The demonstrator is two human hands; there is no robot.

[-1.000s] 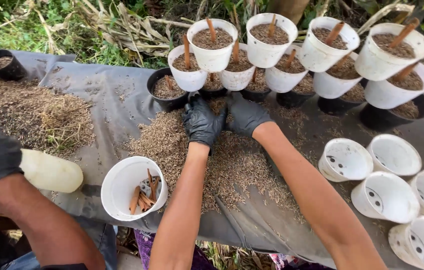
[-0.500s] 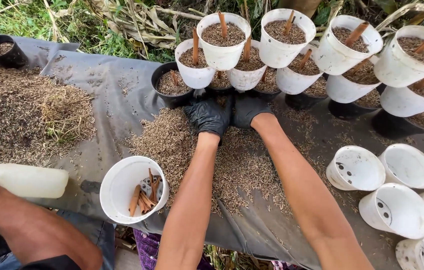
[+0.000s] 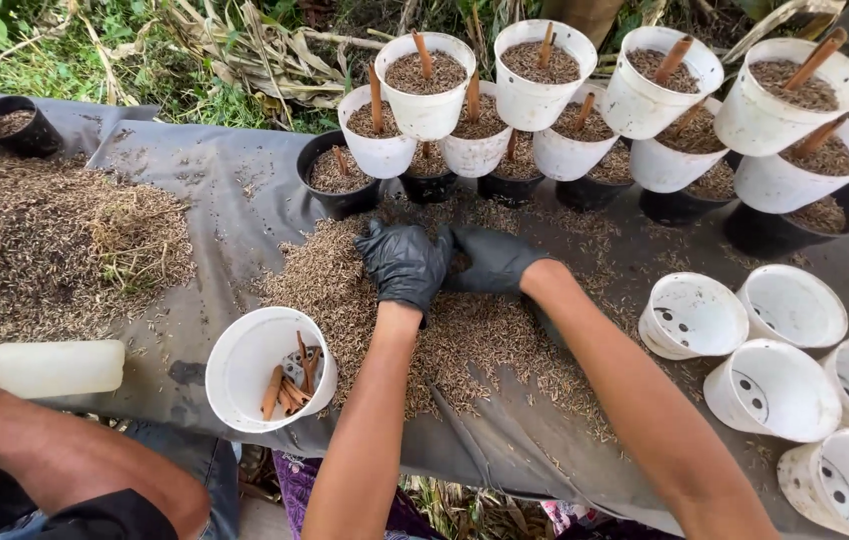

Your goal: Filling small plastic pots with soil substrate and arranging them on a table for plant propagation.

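Both gloved hands, left hand (image 3: pixel 404 262) and right hand (image 3: pixel 493 258), have drawn back from the stacked pots (image 3: pixel 545 110) toward the near edge of the grey sheet (image 3: pixel 225 200), cupped together, raking the husk pile (image 3: pixel 465 330) into a scoop.

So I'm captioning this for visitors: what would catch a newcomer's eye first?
Two black-gloved hands, left hand and right hand, pressed together in the husk pile at the centre. Behind them, stacked white pots filled with husk, each holding a brown stick. Empty white pots lie at the right.

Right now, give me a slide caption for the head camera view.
Two black-gloved hands, left hand and right hand, gather a husk pile before stacked filled pots.
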